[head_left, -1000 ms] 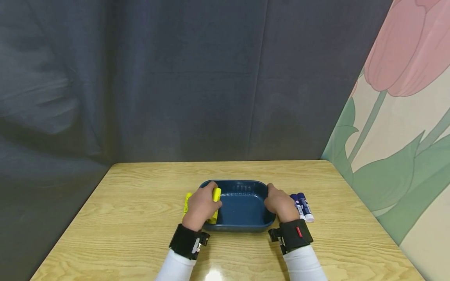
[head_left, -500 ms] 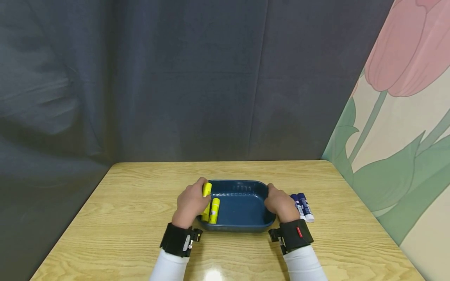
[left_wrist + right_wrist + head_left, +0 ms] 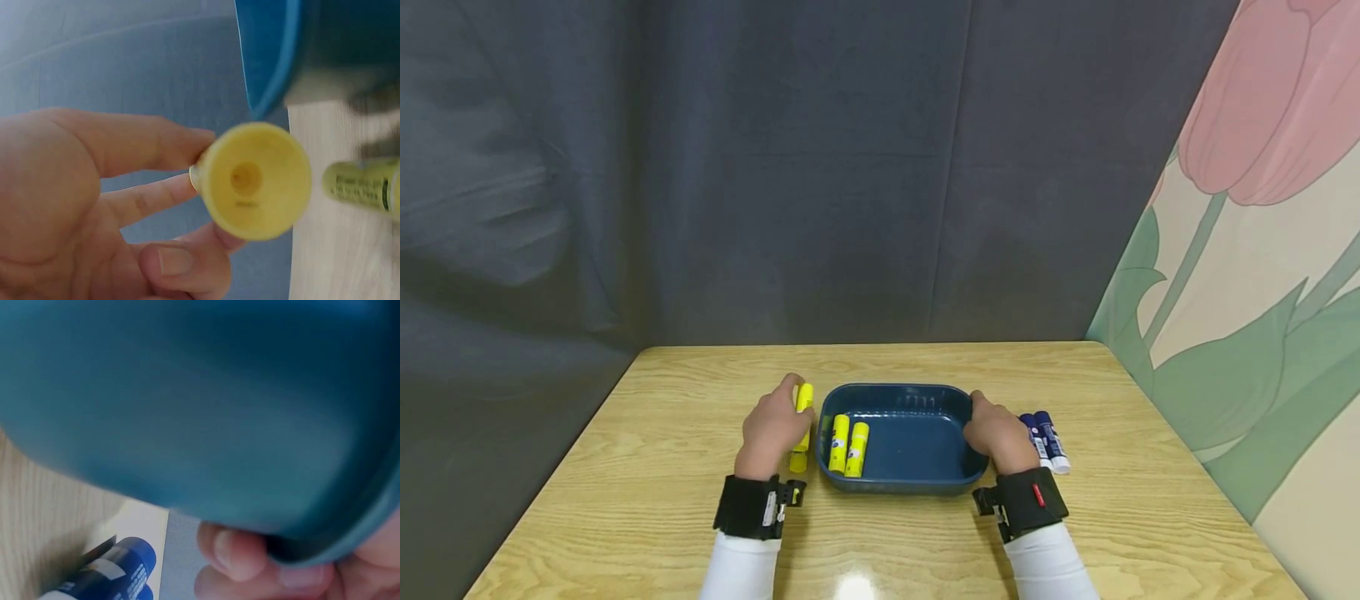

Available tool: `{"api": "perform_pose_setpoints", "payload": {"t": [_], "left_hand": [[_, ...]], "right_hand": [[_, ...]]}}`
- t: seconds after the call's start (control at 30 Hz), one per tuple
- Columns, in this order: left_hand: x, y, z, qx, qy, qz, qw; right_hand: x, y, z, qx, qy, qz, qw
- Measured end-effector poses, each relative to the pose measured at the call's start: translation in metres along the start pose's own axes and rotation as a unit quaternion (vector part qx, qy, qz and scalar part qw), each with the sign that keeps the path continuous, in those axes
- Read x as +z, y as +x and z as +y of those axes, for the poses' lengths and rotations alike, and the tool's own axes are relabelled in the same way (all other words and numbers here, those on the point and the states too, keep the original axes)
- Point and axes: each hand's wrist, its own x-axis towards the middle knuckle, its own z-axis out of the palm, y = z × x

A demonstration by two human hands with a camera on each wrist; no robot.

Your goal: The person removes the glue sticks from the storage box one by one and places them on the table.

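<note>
My left hand (image 3: 775, 428) pinches a yellow glue stick (image 3: 805, 398) just left of the dark blue dish (image 3: 910, 486). In the left wrist view the round end of the held glue stick (image 3: 275, 181) faces the camera, between thumb and fingers. Below it another yellow glue stick (image 3: 798, 463) lies on the table, partly hidden in the head view. Two more yellow glue sticks, one on the left (image 3: 839, 443) and one on the right (image 3: 857, 450), lie side by side inside the dish. The dish's right rim is gripped by my right hand (image 3: 1000, 435), fingertips curled under it.
Two dark blue glue sticks (image 3: 1051, 443) with white ends lie on the wooden table (image 3: 662, 467), right beside my right hand. A dark grey curtain (image 3: 820, 208) hangs behind the table, and a tulip-patterned wall (image 3: 1247, 275) rises on the right.
My left hand has moved left from inside the dish to beyond its left edge, carrying a yellow glue stick out. Two yellow sticks in the dish are now uncovered. My right hand has stayed still.
</note>
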Motion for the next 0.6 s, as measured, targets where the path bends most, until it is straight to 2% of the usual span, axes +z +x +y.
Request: {"api": "perform_pose_setpoints", "payload": {"t": [0.3, 0.6], "left_hand": [[-0.004, 0.005, -0.020, -0.040, 0.003, -0.027, 0.9988], [0.000, 0.007, -0.035, -0.053, 0.006, -0.059, 0.9968]], "right_hand": [[0.000, -0.001, 0.001, -0.001, 0.000, 0.003, 1.0000], [0.000, -0.002, -0.001, 0.006, 0.003, 0.001, 1.0000]]}}
